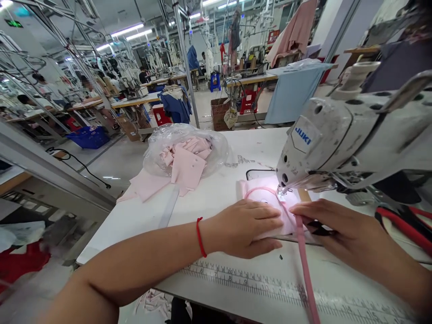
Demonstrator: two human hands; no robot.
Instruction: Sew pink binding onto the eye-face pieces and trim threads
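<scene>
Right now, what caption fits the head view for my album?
Left hand and right hand flatten pink fabric under the Juki sewing machine.

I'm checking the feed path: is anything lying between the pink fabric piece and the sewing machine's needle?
Nothing visible does. The left hand lies flat on the pink fabric piece, the right hand touches the pink strip beside it, and the fabric reaches under the Juki sewing machine; glare hides its needle.

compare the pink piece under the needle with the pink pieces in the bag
The piece under the needle lies flat, pressed by the left hand; the bagged pieces lie heaped and untouched. The piece under the needle carries a darker pink strip; the bagged pieces show none. Both are pale pink cloth.
</scene>
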